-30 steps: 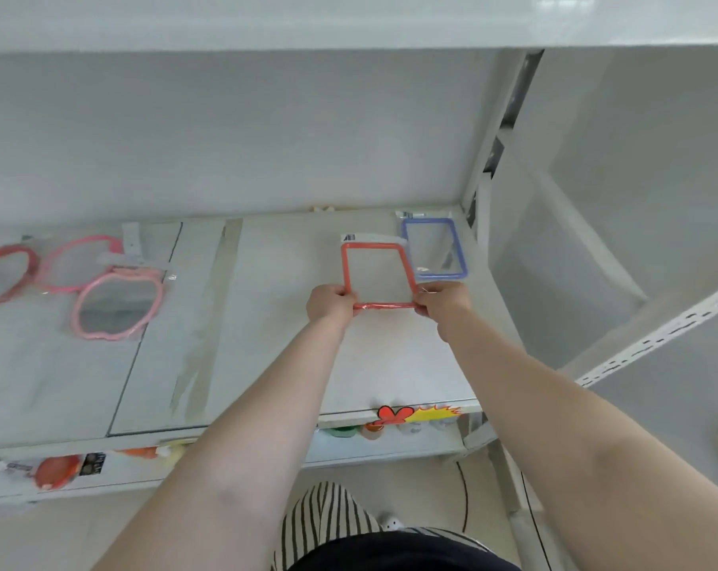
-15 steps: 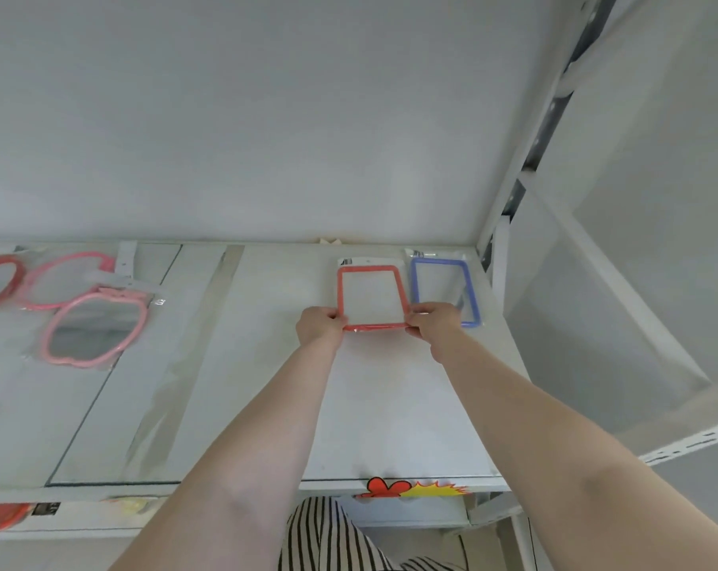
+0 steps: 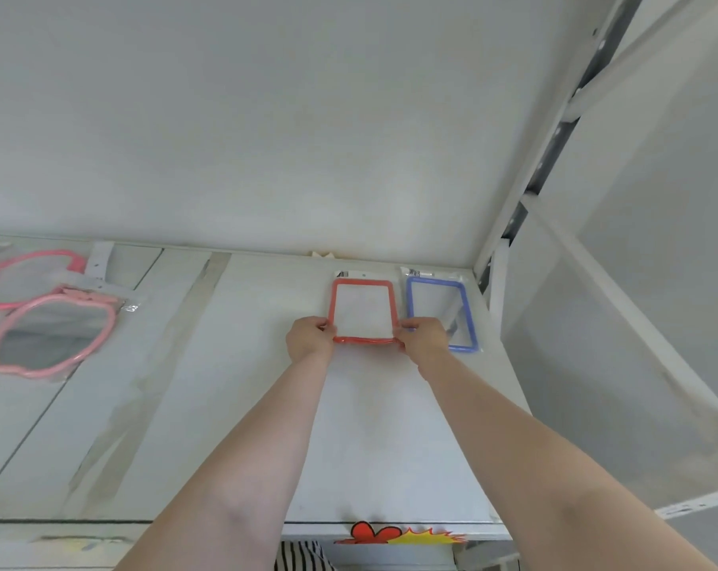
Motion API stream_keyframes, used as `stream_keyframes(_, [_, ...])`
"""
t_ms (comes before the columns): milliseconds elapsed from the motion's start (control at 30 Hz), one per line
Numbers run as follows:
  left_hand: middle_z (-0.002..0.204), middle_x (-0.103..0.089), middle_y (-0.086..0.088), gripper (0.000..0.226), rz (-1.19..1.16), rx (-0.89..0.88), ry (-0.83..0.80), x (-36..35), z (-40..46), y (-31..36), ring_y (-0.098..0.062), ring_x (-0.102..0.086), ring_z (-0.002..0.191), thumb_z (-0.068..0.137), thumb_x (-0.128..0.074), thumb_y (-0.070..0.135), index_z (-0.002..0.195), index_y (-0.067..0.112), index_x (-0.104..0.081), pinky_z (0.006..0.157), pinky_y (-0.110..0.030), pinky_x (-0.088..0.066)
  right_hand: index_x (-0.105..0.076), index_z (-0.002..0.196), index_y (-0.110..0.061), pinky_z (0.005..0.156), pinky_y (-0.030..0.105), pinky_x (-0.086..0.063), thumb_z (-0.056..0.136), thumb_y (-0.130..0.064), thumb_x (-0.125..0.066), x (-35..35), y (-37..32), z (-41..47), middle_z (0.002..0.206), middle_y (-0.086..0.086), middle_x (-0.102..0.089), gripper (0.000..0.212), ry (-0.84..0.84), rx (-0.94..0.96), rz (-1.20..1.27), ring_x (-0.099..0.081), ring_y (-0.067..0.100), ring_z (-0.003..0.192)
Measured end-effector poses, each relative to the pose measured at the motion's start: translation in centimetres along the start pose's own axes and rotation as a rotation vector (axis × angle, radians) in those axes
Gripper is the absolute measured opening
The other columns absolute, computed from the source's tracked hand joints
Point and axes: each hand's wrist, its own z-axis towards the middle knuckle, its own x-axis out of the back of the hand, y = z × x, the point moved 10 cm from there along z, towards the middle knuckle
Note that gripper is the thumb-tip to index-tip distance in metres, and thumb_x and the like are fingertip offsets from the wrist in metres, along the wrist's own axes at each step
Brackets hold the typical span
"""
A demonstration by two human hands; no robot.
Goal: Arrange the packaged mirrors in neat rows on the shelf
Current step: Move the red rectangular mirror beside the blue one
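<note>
A red-framed rectangular mirror (image 3: 363, 311) in a clear packet lies flat at the back of the white shelf (image 3: 369, 426). My left hand (image 3: 310, 339) grips its near left corner and my right hand (image 3: 423, 340) grips its near right corner. Just to its right, a blue-framed packaged mirror (image 3: 437, 313) lies against the shelf's back right corner, partly covered by my right hand. At the far left lie two pink apple-shaped packaged mirrors, one nearer (image 3: 50, 335) and one behind it (image 3: 27, 276).
The back wall (image 3: 266, 138) rises behind the shelf. A white upright post (image 3: 514, 208) and side panel bound the right end. A flame-shaped sticker (image 3: 398, 534) marks the front edge. Strips of clear tape (image 3: 172, 348) run across the shelf's middle.
Both hands pushed the red mirror further back on the shelf, so it now lies level with the blue one. The view tilted upward.
</note>
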Motion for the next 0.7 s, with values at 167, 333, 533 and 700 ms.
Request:
stream_keyframes(167, [0.121,-0.064,-0.011,0.040,0.149,-0.052,-0.015,-0.1,0.2,0.2,-0.029,-0.058,0.114,0.087,-0.064,0.033,0.120,0.011,-0.062,0.095,-0.032,-0.047,-0.067,0.118,-0.020,0.091,0.036,-0.051,0.092,-0.020,-0.055,2.9,-0.5,0.5,0.119,0.009,-0.064,0.029,0.212,0.173,-0.282,-0.057,0.029,0.110])
stream_keyframes(333, [0.145,-0.037,-0.011,0.066,0.506,-0.330,-0.022,-2.7,-1.2,3.5,-0.029,-0.033,0.135,0.084,-0.064,0.046,0.139,0.016,-0.044,0.110,-0.036,-0.034,-0.053,0.134,-0.029,0.105,0.038,-0.035,0.094,-0.031,-0.053,5.3,0.9,1.8,0.143,0.007,-0.043,0.040,0.312,0.129,-0.444,-0.035,0.030,0.131])
stream_keyframes(533, [0.161,0.009,-0.011,0.093,0.586,-0.300,-0.098,-6.6,-1.7,2.4,-0.029,0.009,0.150,0.088,-0.057,0.048,0.153,0.013,-0.001,0.121,-0.044,-0.001,-0.050,0.132,-0.034,0.119,0.046,-0.011,0.089,-0.044,-0.054,4.2,2.9,3.1,0.155,0.009,-0.026,0.044,0.246,0.063,-0.516,-0.013,0.033,0.145])
stream_keyframes(700, [0.162,0.008,-0.011,0.092,0.594,-0.282,-0.101,-7.4,-1.5,2.2,-0.028,0.006,0.150,0.089,-0.053,0.051,0.153,0.010,-0.002,0.121,-0.044,-0.002,-0.053,0.125,-0.032,0.120,0.046,-0.006,0.090,-0.048,-0.054,3.9,3.4,2.9,0.158,0.010,-0.018,0.039,0.238,0.085,-0.566,-0.006,0.034,0.147])
